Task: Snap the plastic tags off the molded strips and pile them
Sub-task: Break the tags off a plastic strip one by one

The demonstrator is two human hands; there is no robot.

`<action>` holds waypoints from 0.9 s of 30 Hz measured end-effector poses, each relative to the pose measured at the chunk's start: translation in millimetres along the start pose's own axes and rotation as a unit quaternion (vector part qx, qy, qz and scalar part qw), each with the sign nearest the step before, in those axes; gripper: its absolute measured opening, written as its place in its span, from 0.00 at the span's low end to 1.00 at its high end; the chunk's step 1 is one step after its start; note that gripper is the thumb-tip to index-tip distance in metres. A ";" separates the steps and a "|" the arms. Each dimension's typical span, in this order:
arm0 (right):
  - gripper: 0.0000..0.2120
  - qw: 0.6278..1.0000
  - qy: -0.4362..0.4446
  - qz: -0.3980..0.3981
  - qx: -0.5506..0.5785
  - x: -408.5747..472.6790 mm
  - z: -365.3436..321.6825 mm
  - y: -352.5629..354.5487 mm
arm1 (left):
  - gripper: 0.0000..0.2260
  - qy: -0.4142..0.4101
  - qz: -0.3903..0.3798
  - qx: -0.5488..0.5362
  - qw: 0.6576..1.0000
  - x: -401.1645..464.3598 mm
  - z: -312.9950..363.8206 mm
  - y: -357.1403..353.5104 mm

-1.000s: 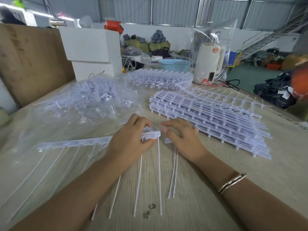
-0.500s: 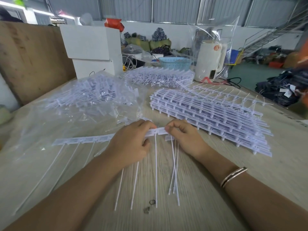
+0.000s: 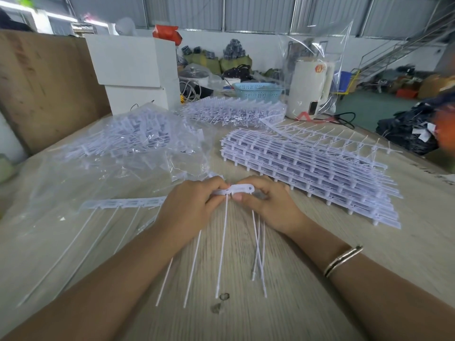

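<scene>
A white molded strip (image 3: 123, 203) of plastic tags lies across the table in front of me, its long thin tails pointing toward me. My left hand (image 3: 189, 210) pinches the strip near its right end. My right hand (image 3: 268, 205) pinches the end tag (image 3: 242, 188), which sticks up between both thumbs, tilted relative to the strip. Under my right hand lie a few loose tags (image 3: 258, 244), their tails bunched together on the wood.
A tall stack of uncut strips (image 3: 307, 168) sits to the right. Clear plastic bags with more strips (image 3: 138, 136) lie left and behind. A white box (image 3: 133, 62), a blue basket (image 3: 257, 91) and a white appliance (image 3: 310, 89) stand at the back.
Both hands closed together on the strip's right end, lifting and bending the end tag. The strip shifted right, and one more tail joined the loose tags under my right hand.
</scene>
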State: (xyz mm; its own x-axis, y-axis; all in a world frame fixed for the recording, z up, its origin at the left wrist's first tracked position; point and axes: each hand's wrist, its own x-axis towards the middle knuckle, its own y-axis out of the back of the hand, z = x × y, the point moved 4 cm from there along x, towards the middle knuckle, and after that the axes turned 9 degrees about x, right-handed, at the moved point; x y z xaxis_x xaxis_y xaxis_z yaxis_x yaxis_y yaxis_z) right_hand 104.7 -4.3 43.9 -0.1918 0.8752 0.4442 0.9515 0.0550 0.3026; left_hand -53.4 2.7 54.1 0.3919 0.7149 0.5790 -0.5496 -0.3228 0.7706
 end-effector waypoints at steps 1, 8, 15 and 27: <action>0.05 1.000 0.003 0.003 -0.005 -0.2 -0.1 0.2 | 0.08 0.004 0.002 -0.010 1.000 0.3 -0.7 0.0; 0.11 0.999 0.031 0.013 -0.007 0.3 -2.8 0.2 | 0.09 0.018 0.002 -0.083 0.996 1.7 -4.1 -2.8; 0.10 0.996 0.059 0.035 -0.053 0.0 -3.7 4.8 | 0.04 0.078 -0.017 -0.202 0.976 1.7 -5.5 -6.6; 0.17 0.965 -0.119 0.081 -0.219 4.0 21.6 35.5 | 0.19 0.011 0.008 -0.008 1.000 0.2 1.3 1.8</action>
State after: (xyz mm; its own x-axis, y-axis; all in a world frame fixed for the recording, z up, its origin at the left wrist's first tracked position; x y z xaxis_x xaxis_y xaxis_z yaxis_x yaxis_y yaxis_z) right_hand 142.9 11.5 38.3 0.0611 0.9434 0.3259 0.7618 -0.2550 0.5956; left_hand -53.4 1.5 55.9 0.3673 0.7234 0.5845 -0.5679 -0.3233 0.7570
